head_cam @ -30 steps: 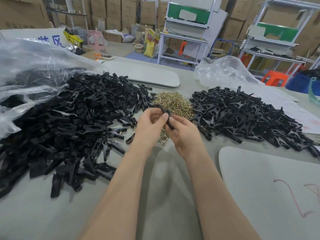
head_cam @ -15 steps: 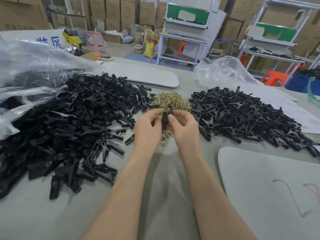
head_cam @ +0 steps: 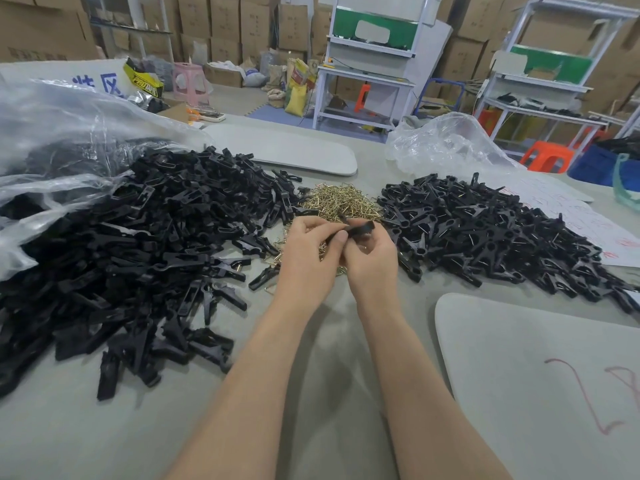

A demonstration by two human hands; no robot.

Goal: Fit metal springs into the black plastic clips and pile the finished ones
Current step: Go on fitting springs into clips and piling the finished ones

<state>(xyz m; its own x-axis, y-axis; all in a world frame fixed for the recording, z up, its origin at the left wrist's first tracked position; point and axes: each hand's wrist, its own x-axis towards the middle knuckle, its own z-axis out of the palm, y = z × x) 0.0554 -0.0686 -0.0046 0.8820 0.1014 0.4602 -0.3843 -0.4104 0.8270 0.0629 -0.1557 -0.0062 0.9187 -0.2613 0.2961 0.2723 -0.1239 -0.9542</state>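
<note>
1. Black plastic: the clip [head_cam: 360, 229] I am tracking is held in the air between both hands, lying roughly level just above the near edge of the spring heap.
2. The left hand [head_cam: 304, 261] has its fingers [head_cam: 313, 223] curled, and its thumb presses onto the clip's left end, so I read it as clamped on the clip.
3. The right hand [head_cam: 374, 265] grips the clip's right part with its fingers wrapped round it from below. The clip's tip sticks out past them to the right.
4. From my screen I cannot tell whether a spring is seated in the clip, because the fingers cover its middle.
5. The brass springs [head_cam: 341, 200] lie in a heap on the grey surface [head_cam: 311, 393] just beyond the hands, between two black piles.
6. On the left I see a large pile of loose clip parts [head_cam: 138, 244] spilling out of a clear plastic bag [head_cam: 52, 140]. Its right edge reaches the springs.
7. On the right is the pile of assembled clips [head_cam: 485, 233], with glints of metal showing in some. Its far side lies beside a white sheet [head_cam: 595, 230] marked in red.
8. A grey board [head_cam: 536, 375] with a red scribble lies near the right forearm, and a second board [head_cam: 287, 152] lies behind the springs.
9. A crumpled clear bag [head_cam: 446, 143] sits behind the assembled pile.
</note>
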